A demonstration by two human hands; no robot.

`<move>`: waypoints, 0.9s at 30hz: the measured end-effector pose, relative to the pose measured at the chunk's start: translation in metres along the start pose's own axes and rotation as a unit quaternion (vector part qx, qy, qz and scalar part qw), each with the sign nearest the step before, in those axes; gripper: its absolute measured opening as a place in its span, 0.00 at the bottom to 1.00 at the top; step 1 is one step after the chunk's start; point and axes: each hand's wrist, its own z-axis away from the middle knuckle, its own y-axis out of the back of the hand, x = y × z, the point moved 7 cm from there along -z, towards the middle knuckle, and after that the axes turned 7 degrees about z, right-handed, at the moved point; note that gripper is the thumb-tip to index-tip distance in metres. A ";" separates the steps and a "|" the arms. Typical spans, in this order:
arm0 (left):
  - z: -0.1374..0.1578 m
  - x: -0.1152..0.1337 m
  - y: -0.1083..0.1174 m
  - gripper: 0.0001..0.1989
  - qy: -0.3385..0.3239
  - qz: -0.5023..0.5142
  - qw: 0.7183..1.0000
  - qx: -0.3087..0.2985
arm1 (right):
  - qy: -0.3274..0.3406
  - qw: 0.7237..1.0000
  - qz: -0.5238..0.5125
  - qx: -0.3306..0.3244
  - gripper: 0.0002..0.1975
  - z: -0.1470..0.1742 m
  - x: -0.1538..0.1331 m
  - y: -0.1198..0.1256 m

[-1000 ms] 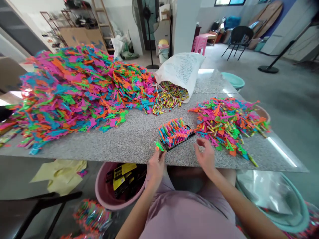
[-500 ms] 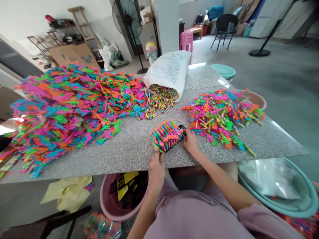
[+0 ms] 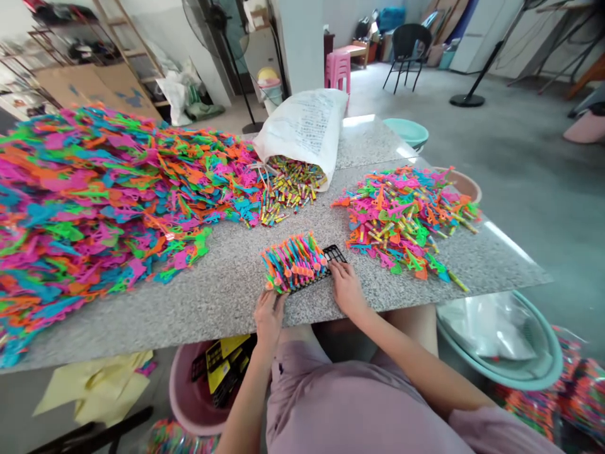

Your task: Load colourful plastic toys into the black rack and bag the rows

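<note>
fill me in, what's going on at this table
A person at the speckled table has both hands at a black grid tray: the left hand by its near left corner, the right hand at its right end. Bright plastic pieces stand packed in it, but the right end is bare. A big colourful heap lies left, a smaller one right.

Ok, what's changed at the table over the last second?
The right hand, apart from the black rack a second ago, has moved left onto its right end, where more of it now shows bare. The left hand stays at its near left corner. The white bag and right-hand toy pile look unchanged.
</note>
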 end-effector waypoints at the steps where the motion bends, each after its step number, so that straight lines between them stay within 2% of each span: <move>1: 0.001 0.001 -0.001 0.12 0.001 -0.004 1.000 0.003 | 0.000 1.000 0.002 -0.003 0.30 0.000 0.001 -0.001; 8: -0.005 -0.002 -0.002 0.12 -0.017 -0.006 0.999 -0.026 | -0.007 0.999 0.038 -0.017 0.30 -0.001 -0.005 -0.004; 14: -0.029 -0.034 0.012 0.14 -0.040 0.014 0.997 -0.071 | 0.004 0.995 0.067 -0.068 0.31 0.011 -0.027 -0.005; 21: -0.035 -0.059 0.006 0.20 -0.024 0.038 0.995 -0.087 | 0.039 0.993 0.056 -0.092 0.32 0.022 -0.040 0.001; 24: -0.038 -0.059 0.008 0.20 -0.028 0.040 0.995 -0.092 | 0.066 0.994 -0.003 -0.086 0.27 0.012 -0.022 0.022; 25: -0.038 -0.059 0.010 0.20 -0.028 0.036 0.995 -0.088 | 0.048 0.996 -0.012 -0.070 0.24 0.007 -0.007 0.034; 27: -0.036 -0.056 0.013 0.20 -0.020 0.022 0.997 -0.071 | -0.045 0.999 0.018 -0.024 0.19 -0.003 0.038 0.062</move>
